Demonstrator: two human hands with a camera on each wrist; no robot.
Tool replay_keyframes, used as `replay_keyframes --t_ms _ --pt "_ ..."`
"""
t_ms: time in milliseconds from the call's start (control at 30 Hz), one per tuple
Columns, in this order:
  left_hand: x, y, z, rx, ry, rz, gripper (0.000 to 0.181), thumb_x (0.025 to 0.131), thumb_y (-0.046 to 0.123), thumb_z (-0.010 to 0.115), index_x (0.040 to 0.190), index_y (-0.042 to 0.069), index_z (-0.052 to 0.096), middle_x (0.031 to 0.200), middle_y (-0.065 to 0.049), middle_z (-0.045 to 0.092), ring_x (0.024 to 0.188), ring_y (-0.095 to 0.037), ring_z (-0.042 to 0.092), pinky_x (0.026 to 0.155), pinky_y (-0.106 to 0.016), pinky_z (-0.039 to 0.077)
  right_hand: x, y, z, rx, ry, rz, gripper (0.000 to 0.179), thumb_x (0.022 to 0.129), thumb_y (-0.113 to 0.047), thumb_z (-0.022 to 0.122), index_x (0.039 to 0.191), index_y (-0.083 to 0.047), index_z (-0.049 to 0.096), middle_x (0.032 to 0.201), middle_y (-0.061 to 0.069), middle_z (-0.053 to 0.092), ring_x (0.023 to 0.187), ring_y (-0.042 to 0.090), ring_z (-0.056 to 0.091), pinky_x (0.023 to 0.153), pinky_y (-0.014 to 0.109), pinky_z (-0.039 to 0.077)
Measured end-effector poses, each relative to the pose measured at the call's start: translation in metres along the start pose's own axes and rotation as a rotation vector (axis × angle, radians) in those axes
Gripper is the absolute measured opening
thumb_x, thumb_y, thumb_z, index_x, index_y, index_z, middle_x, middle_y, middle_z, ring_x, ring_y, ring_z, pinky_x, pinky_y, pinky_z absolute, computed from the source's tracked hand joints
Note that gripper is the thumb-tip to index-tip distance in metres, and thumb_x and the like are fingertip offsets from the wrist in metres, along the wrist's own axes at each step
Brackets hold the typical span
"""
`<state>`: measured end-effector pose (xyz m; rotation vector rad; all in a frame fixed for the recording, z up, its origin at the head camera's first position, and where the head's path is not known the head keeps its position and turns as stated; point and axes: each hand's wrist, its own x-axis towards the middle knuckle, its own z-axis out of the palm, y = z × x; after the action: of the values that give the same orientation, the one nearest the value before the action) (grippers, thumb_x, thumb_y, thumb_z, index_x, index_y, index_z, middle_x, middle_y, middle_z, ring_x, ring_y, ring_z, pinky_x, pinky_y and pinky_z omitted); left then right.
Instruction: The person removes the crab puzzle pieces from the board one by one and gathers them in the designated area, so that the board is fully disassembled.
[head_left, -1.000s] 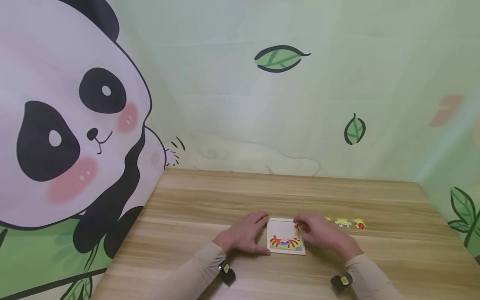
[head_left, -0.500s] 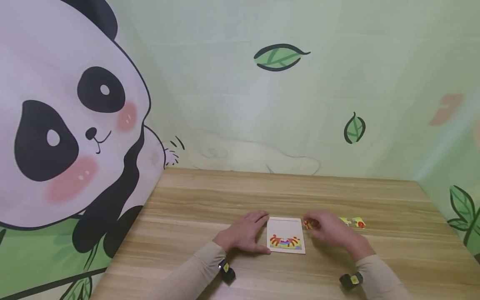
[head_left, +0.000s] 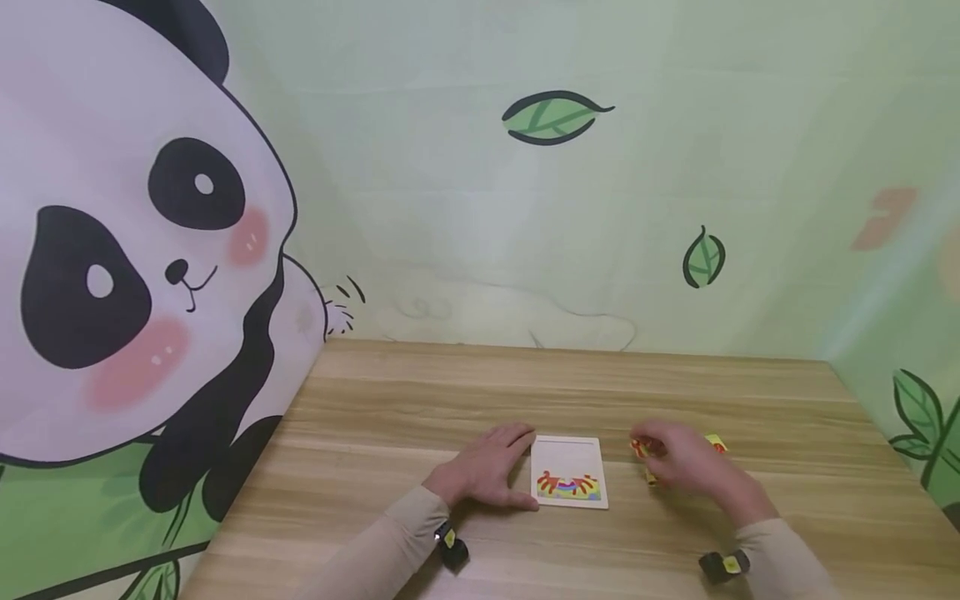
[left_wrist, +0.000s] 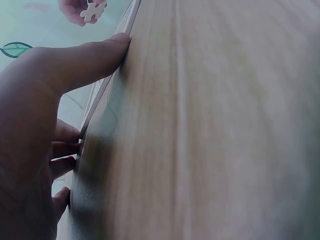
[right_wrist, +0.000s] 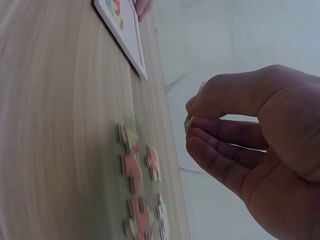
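Note:
A white puzzle tray [head_left: 566, 454] lies on the table, with joined red, yellow and blue pieces [head_left: 568, 486] along its near edge. My left hand [head_left: 483, 467] rests at the tray's left side, thumb and fingertips right at its edge. To the right of the tray, my right hand [head_left: 686, 457] pinches a jigsaw piece [left_wrist: 93, 11] between thumb and fingers, raised above the table. In the right wrist view, only a sliver of that piece shows at the fingertips. Several loose jigsaw pieces [right_wrist: 132, 172] lie under and beyond this hand, which partly hides them in the head view.
The wood-grain table [head_left: 420, 383] runs back to a pale green wall cloth [head_left: 450, 208]. A large panda [head_left: 135, 250] is printed at the left. A black wrist camera [head_left: 452, 550] is strapped to the left wrist, and another camera [head_left: 723, 567] to the right.
My right hand has moved rightward from the tray's right edge to over the loose pieces, still pinching the jigsaw piece. My left hand has stayed at the tray.

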<state>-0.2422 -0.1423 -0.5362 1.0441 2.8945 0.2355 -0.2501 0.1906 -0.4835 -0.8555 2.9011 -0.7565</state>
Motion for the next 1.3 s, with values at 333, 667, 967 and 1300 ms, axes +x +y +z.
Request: replay_keyframes --t_ms 333,667,967,1300 --pt "0.000 -0.001 0.003 -0.010 0.009 -0.002 0.107 0.076 0.077 0.059 0.152 0.008 0.030 0.157 -0.008 0.031 0.144 -0.025 0.031 0.121 -0.042 0.025 -0.015 0.018 -0.009 0.019 0.051 -0.023 0.034 0.078 0.002 0.069 0.112 0.004 0.067 0.101 0.012 0.070 0.087 0.023 0.066 0.077 0.041 0.059" --pt "0.000 0.000 0.002 -0.008 0.002 -0.003 0.108 0.075 0.078 0.059 0.153 0.008 0.029 0.158 -0.008 0.030 0.145 -0.025 0.030 0.121 -0.042 0.024 -0.028 0.027 -0.019 -0.007 0.059 0.008 0.035 0.078 0.001 0.069 0.112 0.003 0.067 0.099 0.009 0.070 0.085 0.019 0.065 0.073 0.036 0.059" --pt "0.002 -0.002 0.003 -0.004 0.009 0.002 0.108 0.076 0.078 0.058 0.153 0.007 0.029 0.157 -0.009 0.030 0.144 -0.026 0.031 0.121 -0.042 0.025 -0.038 0.038 -0.021 -0.033 0.090 0.016 0.034 0.074 0.003 0.073 0.108 0.005 0.068 0.094 0.007 0.069 0.079 0.016 0.063 0.068 0.031 0.058" --pt "0.000 -0.001 0.001 0.016 0.005 0.000 0.108 0.076 0.078 0.058 0.152 0.007 0.030 0.156 -0.008 0.032 0.144 -0.024 0.032 0.121 -0.039 0.024 -0.051 0.047 -0.026 -0.114 0.077 0.048 0.035 0.074 -0.002 0.075 0.108 0.003 0.069 0.089 0.003 0.067 0.076 0.013 0.060 0.066 0.026 0.055"
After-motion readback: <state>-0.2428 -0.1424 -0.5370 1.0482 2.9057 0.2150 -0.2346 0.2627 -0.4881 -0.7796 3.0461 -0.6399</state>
